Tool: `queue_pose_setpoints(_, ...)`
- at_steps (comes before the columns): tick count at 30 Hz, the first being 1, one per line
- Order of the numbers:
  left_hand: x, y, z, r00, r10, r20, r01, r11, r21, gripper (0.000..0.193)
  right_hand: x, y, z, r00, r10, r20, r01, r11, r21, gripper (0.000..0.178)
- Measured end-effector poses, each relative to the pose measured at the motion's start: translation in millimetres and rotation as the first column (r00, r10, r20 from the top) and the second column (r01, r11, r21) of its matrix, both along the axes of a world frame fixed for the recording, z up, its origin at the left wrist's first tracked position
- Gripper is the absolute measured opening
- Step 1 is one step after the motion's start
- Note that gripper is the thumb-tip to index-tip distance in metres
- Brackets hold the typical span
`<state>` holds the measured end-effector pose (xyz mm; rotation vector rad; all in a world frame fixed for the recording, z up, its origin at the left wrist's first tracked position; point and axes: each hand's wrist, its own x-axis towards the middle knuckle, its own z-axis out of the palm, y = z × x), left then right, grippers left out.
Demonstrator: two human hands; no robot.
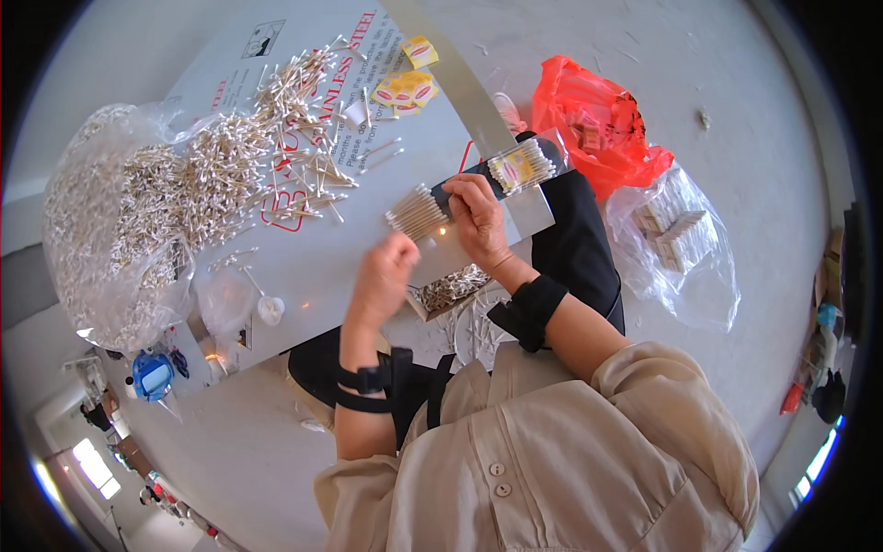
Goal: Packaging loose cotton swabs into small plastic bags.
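A flat row of cotton swabs point(417, 214) lies side by side along a dark strip point(480, 171) near the table's right edge. Just below the row's near end is my left hand point(384, 274), its fingers curled closed; anything inside them is hidden. To the right of the row, my right hand point(480, 224) is closed in a pinch over the strip, and what it pinches cannot be made out. Beyond it, a bundle of swabs point(544, 166) with a yellow label point(518, 169) across its middle rests at the strip's far end.
Loose swabs point(212, 166) spill from a large clear bag point(78, 198) at left. Yellow labels point(405, 90) lie at the far edge. An open box of swabs point(452, 287) sits before my lap. Right of the table are a red bag point(589, 110) and a clear bag point(708, 267) holding packs.
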<state>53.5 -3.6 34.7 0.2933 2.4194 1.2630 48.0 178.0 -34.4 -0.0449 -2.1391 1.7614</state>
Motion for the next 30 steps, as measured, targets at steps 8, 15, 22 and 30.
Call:
queue_pose_setpoints(8,-12,5,-29,0.885,0.128,-0.449,-0.198,0.974,-0.113,0.016,3,-2,6,0.993,0.091,0.070,-0.089,0.996,-0.033,0.018)
queue_pose_setpoints(15,-116,11,-33,0.785,-0.045,-0.617,-0.287,0.857,-0.428,0.023,2,-6,7,0.997,0.068,0.023,-0.068,0.998,-0.014,0.017)
queue_pose_setpoints(22,-74,24,-44,0.817,-0.093,-0.569,-0.207,0.874,-0.439,0.018,1,0,6,1.000,0.027,0.008,-0.027,1.000,0.010,0.014)
queue_pose_setpoints(30,-48,21,-45,0.758,0.050,-0.651,-0.295,0.916,-0.274,0.015,0,-5,4,0.997,0.002,0.078,0.008,0.992,-0.130,0.012)
